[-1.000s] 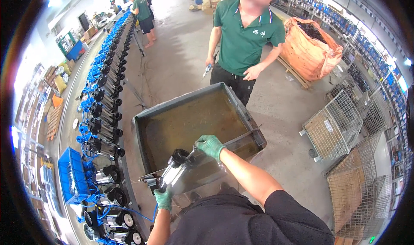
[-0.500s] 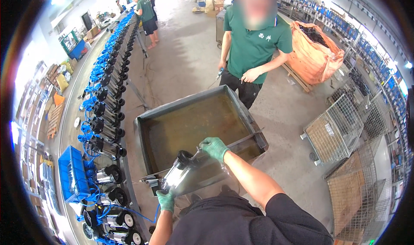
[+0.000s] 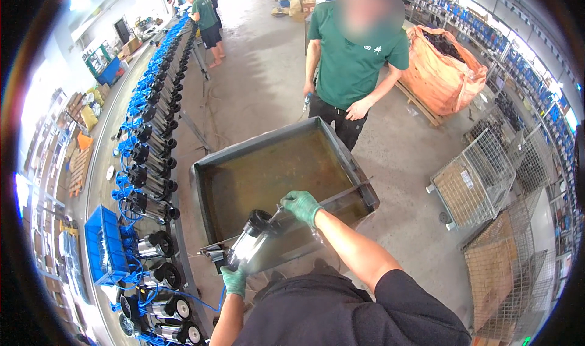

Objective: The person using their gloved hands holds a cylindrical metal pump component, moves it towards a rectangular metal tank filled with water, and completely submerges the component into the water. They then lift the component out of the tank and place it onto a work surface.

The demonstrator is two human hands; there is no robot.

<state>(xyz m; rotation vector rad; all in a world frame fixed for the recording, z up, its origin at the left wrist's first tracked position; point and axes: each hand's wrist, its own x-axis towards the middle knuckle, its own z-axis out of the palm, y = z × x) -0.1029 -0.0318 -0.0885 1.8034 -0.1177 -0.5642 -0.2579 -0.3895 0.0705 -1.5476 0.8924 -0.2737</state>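
Observation:
A submersible pump, a shiny steel cylinder with a black end, is held tilted over the near edge of a metal water tank. My left hand, in a green glove, grips its lower end. Its black end points up and right, toward my right hand. That hand, gloved in green too, has its fingers closed around a short thin metal piece beside the black end. Whether this piece is joined to the pump I cannot tell. Brownish water fills the tank.
Pumps with blue cables line the bench at left, near a blue crate. Across the tank a co-worker in a green shirt holds a small tool. Wire cages and an orange bulk bag stand at right.
The co-worker's free hand has lowered, and that person has shifted slightly. My hands and the pump stay almost in place, with the pump's black end slightly higher.

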